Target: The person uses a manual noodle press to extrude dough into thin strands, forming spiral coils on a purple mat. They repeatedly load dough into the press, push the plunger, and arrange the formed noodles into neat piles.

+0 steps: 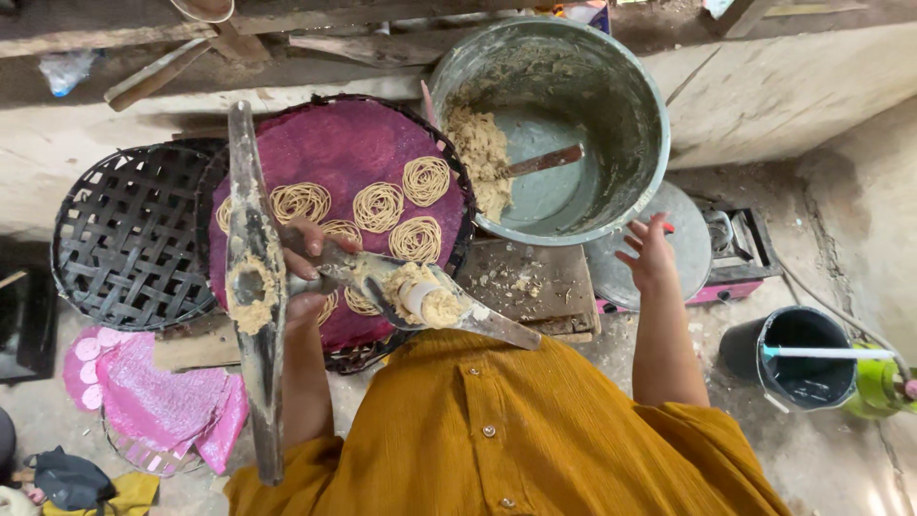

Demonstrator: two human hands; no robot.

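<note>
Dough-caked wooden press (287, 287) in left hand (304, 272), right hand (651, 253) empty, coiled noodles (379, 206)

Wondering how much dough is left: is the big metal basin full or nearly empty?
Nearly empty. The metal basin shows bare bottom, with only a heap of dough against its left wall and a spoon lying inside.

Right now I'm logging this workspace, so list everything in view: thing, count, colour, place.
Noodle coils: about seven, tan, on the mat.
Round mat: one, magenta, centre.
Woven tray: one, black, left.
Dough press: one, wooden, dough-smeared, centre-left.
Basin: one, grey, holding dough, top.
Spatula: one, brown, in basin.
Bucket: one, black, right.
Spare mats: stack, pink, lower left.
Left hand: holding the press.
Right hand: open, empty, near the basin.
</note>
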